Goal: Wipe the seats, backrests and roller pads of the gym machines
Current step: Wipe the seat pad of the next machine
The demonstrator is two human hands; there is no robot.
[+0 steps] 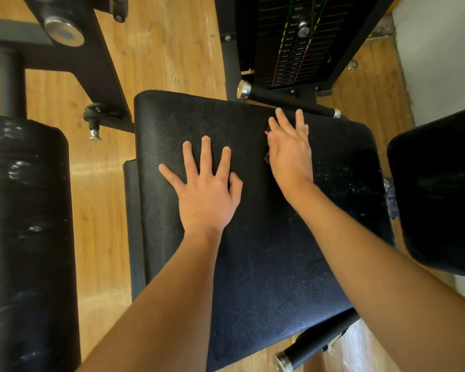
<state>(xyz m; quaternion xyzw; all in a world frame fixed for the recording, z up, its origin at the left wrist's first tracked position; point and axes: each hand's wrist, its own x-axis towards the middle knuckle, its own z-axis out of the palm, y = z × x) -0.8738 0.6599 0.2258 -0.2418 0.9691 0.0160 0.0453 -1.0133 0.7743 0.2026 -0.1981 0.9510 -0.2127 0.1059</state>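
I am pressing my left hand (207, 194), fingers spread, flat on the seat (253, 264) at centre, and my right hand (290, 151), fingers straight, at its far side; I am advising overlapping strokes toward the speckled right edge.

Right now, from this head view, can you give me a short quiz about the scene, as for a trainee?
1. True or false: the left hand lies flat on the black seat, fingers spread.
2. Where do pale specks show on the seat? A) on its right part, to the right of the right hand; B) on its left part, around the left hand; C) nowhere at all.
3. Fill in: the tall thing past the seat's far edge is the weight ____.

Key: 1 true; 2 A; 3 stack (weight stack).
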